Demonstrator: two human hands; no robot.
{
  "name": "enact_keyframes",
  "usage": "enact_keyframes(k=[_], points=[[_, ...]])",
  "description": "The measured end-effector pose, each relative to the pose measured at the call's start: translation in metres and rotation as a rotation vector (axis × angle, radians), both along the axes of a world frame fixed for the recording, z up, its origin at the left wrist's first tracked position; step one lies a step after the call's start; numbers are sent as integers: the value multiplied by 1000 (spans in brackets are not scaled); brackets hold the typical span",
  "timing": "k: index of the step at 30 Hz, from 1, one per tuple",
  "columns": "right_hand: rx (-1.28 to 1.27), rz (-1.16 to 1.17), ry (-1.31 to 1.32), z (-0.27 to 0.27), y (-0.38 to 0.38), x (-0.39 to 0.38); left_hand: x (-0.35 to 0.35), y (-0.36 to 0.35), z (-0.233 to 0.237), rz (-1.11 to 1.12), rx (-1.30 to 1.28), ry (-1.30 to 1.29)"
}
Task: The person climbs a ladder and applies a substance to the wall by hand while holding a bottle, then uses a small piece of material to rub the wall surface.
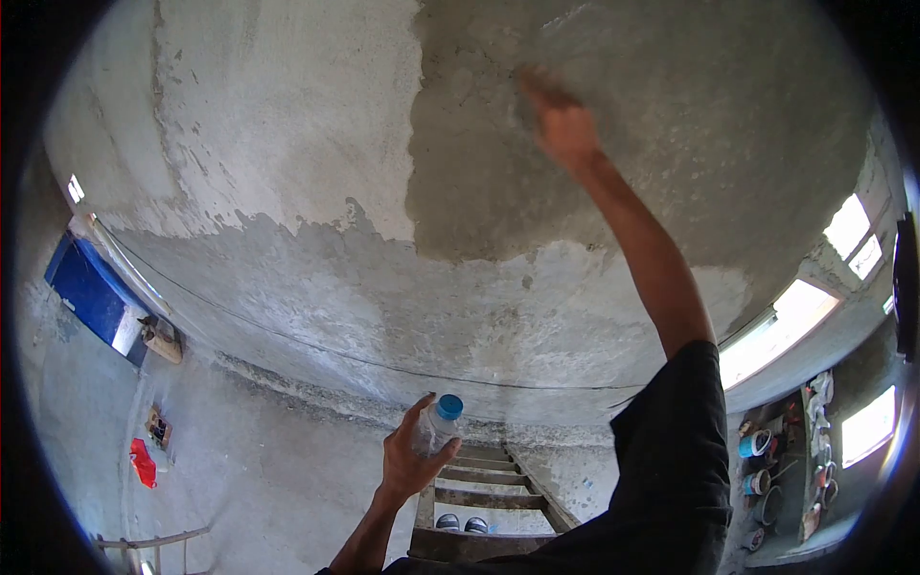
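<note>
A clear plastic bottle with a blue cap is upright in my left hand, whose fingers are wrapped round it. My right hand is raised on a stretched arm in front of the plastered wall, over its darker, wet-looking patch. Motion blurs its fingers, and whether they hold anything cannot be made out. The dark patch has an uneven left and lower edge against paler plaster.
Below me stands a wooden ladder, with a pair of sandals seen between its rungs. A cable crosses the lower wall. Buckets stand at the right, near bright window openings. A blue door is at the left.
</note>
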State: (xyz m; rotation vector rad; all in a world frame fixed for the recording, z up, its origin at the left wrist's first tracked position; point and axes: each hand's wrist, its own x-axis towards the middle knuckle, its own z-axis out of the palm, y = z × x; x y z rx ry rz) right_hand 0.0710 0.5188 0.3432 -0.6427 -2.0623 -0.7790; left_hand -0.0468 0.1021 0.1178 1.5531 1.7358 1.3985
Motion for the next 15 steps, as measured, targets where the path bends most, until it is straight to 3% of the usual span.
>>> enact_keyframes(k=[3,5,7,10,14,15], points=[[10,93,-106,-5,-14,8,-2,-1,3,17,-71,-7],[205,209,174,29,-6,20,-3,-5,3,14,-60,-59],[181,212,468,66,-2,32,-6,-6,3,30,-63,-33],[297,71,579,72,24,28,-8,-5,-1,46,-49,-15],[122,127,-16,-32,19,-7,-3,0,0,29,-95,-97],[122,118,-18,-39,9,-1,-2,-1,1,20,-95,-98]])
